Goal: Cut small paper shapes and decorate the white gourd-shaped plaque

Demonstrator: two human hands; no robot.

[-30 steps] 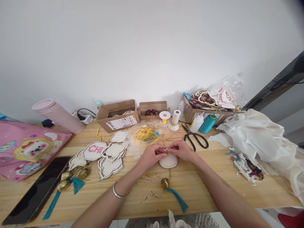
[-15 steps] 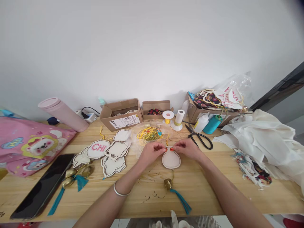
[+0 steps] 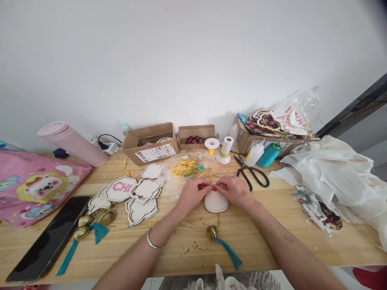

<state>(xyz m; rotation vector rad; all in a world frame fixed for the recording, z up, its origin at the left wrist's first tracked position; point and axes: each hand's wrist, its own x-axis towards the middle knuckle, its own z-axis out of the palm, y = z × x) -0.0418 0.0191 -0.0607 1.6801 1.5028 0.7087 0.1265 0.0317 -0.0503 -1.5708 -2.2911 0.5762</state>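
A cream gourd-shaped or rounded fabric pendant (image 3: 216,202) lies flat on the table in front of me. Small red bead-like ornaments (image 3: 214,188) sit at its narrow top, close together. My left hand (image 3: 195,194) pinches at them from the left, thumb and fingertips closed. From the other side my right hand (image 3: 237,191) pinches at the same spot; the fingers partly hide the pendant's top. A yellow cord (image 3: 211,174) shows just above. Below the pendant hangs a brass bell (image 3: 212,232) with a teal tassel (image 3: 230,253), both resting on the wood.
Black scissors (image 3: 253,173), a white glue bottle (image 3: 254,154) and teal thread (image 3: 270,154) stand right of centre. Behind lies a bag of yellow cords (image 3: 189,167). Fabric pieces (image 3: 122,189), bells (image 3: 83,233) and a phone (image 3: 45,241) are left; white cloth (image 3: 335,173) is right.
Both hands have drawn closer together. The red ornaments, apart before, now meet at the pendant's top centre. The whole view has shifted slightly.
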